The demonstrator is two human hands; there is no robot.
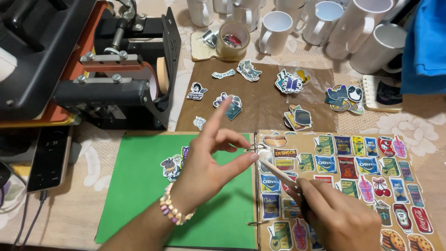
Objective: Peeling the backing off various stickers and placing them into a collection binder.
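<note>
Left hand (204,160) hovered over green mat (139,195), fingers spread, thumb and middle finger nearly meeting at tip of thin blade tool (278,172), pinching what looked like a small peeled sticker; too small to tell. Right hand (339,218) closed around tool's handle, over sticker sheet (353,181) on surface (83,204). Likely risks: sticker curling onto itself or tearing, blade tip nicking a fingertip so close.

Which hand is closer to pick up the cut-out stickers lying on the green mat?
Probably the left hand. It hovers over the green mat, beside the cut-out stickers, while the right hand grips a tool over the sticker sheet.
</note>
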